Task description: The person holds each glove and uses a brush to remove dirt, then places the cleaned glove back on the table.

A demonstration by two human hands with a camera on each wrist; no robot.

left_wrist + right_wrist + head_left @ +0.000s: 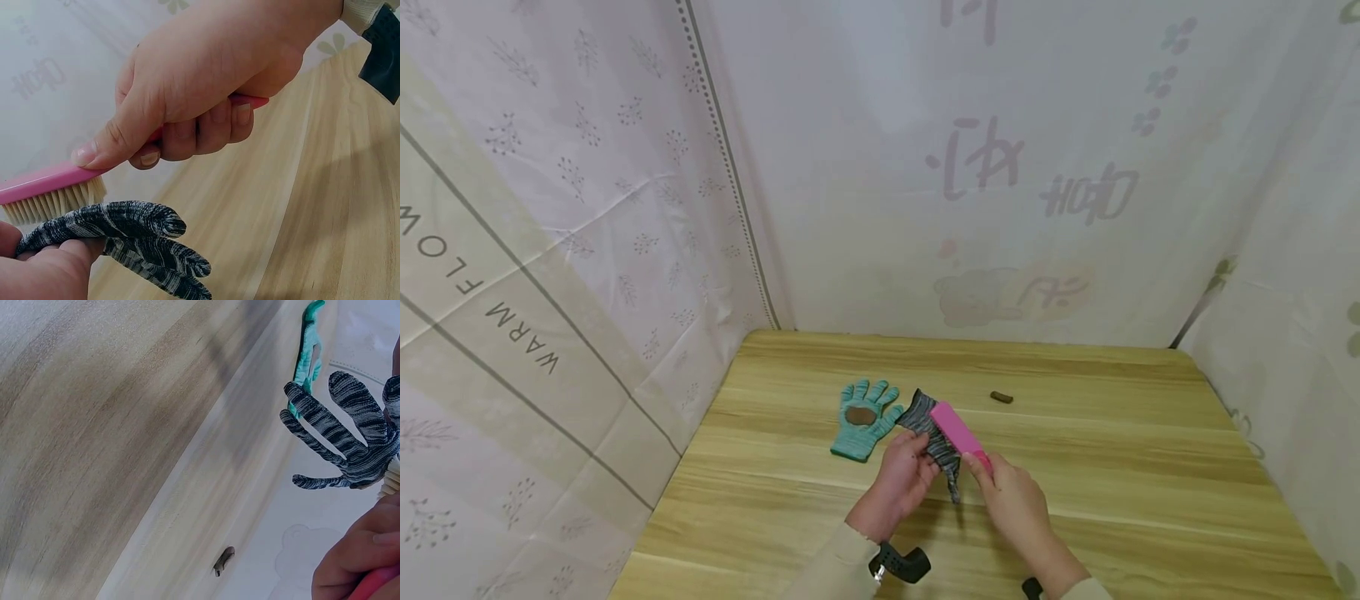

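Observation:
My left hand holds a black-and-grey knit glove above the table, thumb on the upper side. The glove's fingers dangle free in the left wrist view. My right hand grips a pink brush by its handle, thumb along the back. Pale bristles point down at the glove; whether they all touch it cannot be told. To the left lies a teal knit glove, fingers spread, with a brown oval patch on it.
A small dark brown piece lies on the wooden table, behind and right of the brush. Printed cloth hangs along the table's back, left and right sides.

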